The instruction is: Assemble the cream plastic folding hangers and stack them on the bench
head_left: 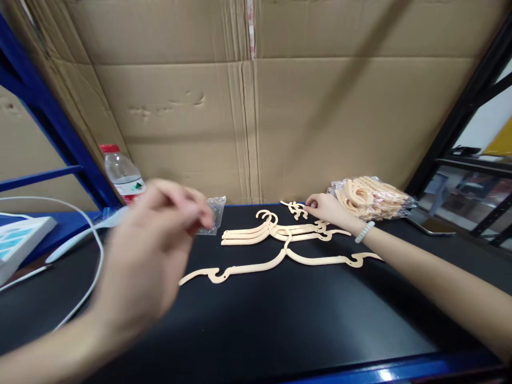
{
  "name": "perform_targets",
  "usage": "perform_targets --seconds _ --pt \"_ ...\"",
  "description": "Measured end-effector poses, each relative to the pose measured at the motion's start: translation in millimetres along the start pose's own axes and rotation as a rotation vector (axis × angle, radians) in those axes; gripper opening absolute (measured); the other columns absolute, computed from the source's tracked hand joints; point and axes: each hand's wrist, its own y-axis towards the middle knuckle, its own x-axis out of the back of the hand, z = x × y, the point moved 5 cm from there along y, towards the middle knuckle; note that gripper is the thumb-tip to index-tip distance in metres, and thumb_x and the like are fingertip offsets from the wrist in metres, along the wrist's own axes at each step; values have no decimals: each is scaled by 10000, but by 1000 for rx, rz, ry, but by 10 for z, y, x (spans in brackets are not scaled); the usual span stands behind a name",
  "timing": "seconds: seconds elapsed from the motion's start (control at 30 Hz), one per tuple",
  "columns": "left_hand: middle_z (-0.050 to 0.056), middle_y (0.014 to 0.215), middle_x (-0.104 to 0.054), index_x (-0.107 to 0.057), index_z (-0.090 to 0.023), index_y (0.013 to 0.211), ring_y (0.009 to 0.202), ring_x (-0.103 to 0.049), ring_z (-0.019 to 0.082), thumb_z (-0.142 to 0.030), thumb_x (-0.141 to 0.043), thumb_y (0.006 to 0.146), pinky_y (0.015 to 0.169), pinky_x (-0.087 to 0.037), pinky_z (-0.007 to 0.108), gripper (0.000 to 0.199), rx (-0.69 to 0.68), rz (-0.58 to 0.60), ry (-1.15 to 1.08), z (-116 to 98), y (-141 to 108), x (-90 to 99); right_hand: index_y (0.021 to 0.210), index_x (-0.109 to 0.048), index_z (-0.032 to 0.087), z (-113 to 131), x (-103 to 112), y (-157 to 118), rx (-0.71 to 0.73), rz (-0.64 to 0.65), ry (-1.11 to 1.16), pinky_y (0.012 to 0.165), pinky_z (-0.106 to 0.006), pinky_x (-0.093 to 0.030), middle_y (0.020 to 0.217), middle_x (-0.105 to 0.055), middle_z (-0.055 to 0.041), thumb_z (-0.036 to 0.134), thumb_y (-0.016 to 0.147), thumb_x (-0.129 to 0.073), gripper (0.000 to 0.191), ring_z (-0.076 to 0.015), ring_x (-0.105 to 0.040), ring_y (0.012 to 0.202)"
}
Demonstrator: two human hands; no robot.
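"White, far left: what sits there?"

"A white box [24, 248] with light-blue panels, cut off by the picture's edge. Beside it, a slender white rod [76, 239], lying aslant. Then a bottle [122, 176] with a red cap, upright against the cardboard"

"Next, left hand [152, 250]. State of its fingers?"

"Raised above the worktop [280, 325], motion-blurred. Fingers curled, tips drawn in near the thumb; cannot tell whether they meet or pinch anything. Just right of it, a clear plastic bag [218, 213], flat"

"Centre: position of the hangers?"

"One cream hanger [256, 267] lies nearest the wearer, curved notched ends on both arms. Behind it, a group of stacked hangers [240, 241]: left arms blunt, right arms with notched ends, hooks overlapping"

"And right of those?"

"Small cream pieces [296, 206] in a loose cluster near the back edge. Right hand [326, 208] at their right side, palm down, fingers bent towards them; grip cannot be told. Pale beaded bracelet [365, 232] on that wrist. Behind the forearm, a clear-wrapped bundle of cream parts [370, 197]; last, at its right, a flat dark slab [432, 223] on the worktop"
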Motion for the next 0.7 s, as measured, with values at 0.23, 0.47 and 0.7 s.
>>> perform_targets --seconds 0.23,0.47,0.7 --pt "10 848 -581 -543 -204 871 781 -535 156 -109 -497 802 723 -447 291 126 42 714 419 842 -670 -488 614 -684 147 -140 -297 194 -110 157 24 565 -265 -393 569 -629 -39 272 661 -737 143 -158 -566 559" --pt "8 842 -583 -544 -201 902 759 -535 140 -82 -488 802 706 -460 262 166 -51 778 413 809 -732 -472 532 -606 145 -273 -270 210 -346 277 206 440 -250 -330 444 -489 13 202 626 -760 189 -101 -424 440" --pt "7 795 -596 -562 -191 841 711 -533 138 -92 -492 803 662 -452 263 126 -5 712 334 848 -682 -458 551 -493 174 -286 -128 174 -491 471 565 351 -182 -225 472 -412 47 143 734 -658 248 -49 -295 399"
